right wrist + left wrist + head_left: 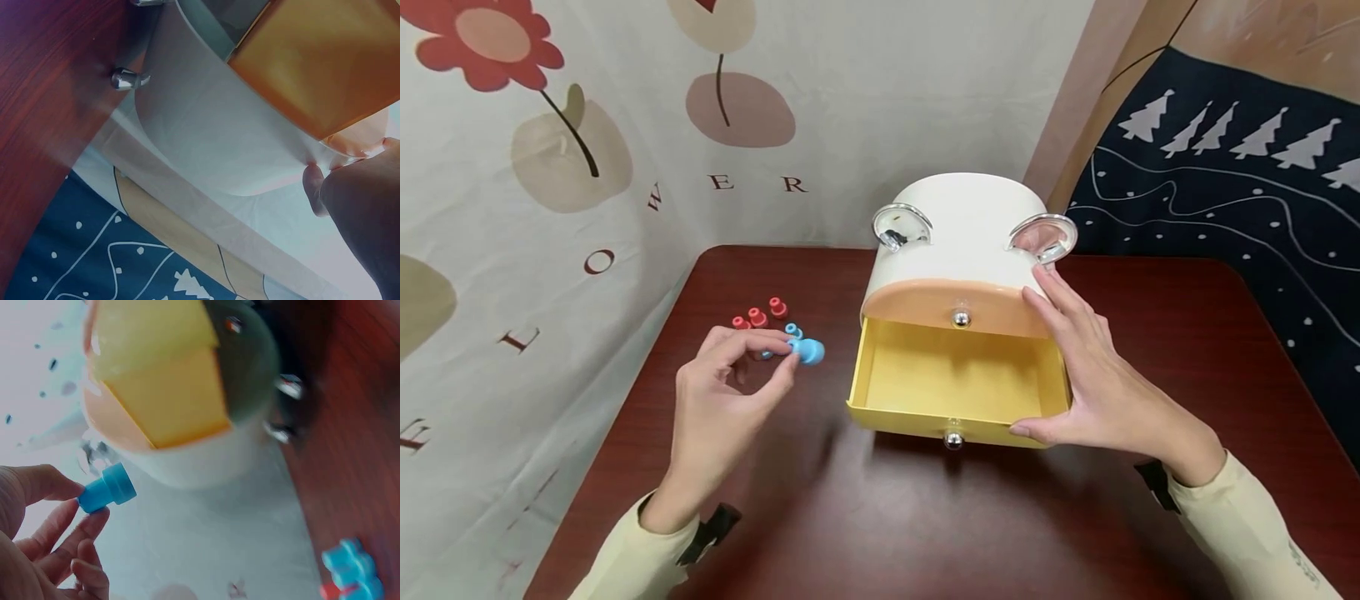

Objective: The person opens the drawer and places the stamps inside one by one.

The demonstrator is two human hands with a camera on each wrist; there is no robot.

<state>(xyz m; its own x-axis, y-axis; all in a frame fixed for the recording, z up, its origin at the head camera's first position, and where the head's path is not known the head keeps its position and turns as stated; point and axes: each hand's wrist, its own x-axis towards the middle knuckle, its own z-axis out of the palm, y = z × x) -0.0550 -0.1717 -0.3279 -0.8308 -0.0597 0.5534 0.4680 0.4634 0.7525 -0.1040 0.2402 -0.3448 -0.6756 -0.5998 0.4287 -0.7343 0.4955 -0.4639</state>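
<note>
In the head view we cannot see the left hand (pixel 718 392) fingertips where they meet the blue peg (pixel 808 352); the peg's near end is covered. The small pieces (pixel 758 317) behind that hand are partly hidden, so we cannot count them. The right hand (pixel 1090 375) covers the yellow drawer (pixel 925 379) at its right wall. In the right wrist view the frame edge cuts off this hand, and the white cabinet (pixel 206 137) appears only in part.

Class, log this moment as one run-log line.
left hand: pinches blue peg | right hand: rests on yellow drawer, open | red pegs: on table
</note>
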